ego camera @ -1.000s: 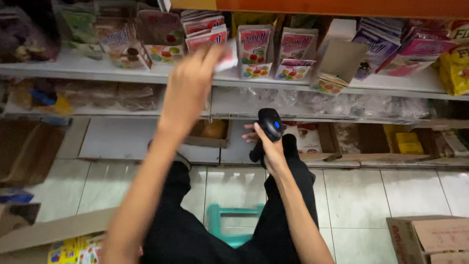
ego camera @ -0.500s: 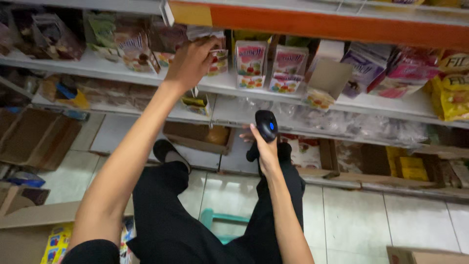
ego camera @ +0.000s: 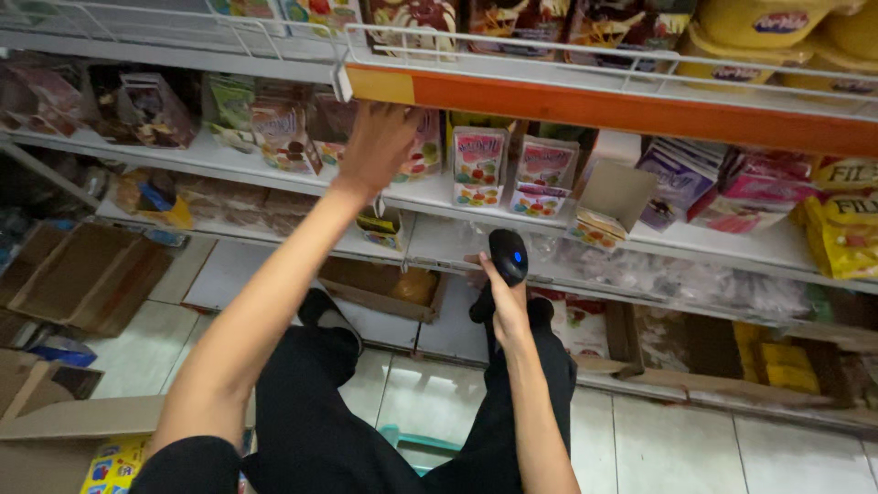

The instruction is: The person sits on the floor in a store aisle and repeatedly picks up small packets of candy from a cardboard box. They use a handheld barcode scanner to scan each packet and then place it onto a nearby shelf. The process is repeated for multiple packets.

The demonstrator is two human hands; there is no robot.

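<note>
Under the orange shelf edge, left fingers (ego camera: pixel 389 123) touch packets (ego camera: pixel 422 155); right fingers (ego camera: pixel 489 274) clench a scanner (ego camera: pixel 508 257).

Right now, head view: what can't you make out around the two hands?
- Left hand: its fingers are behind the pink packet, so the grip is unclear.
- Right hand: the black scanner hides the fingers wrapped round it.
- Teal stool: mostly hidden by the black trousers and cut off at the bottom edge.
</note>
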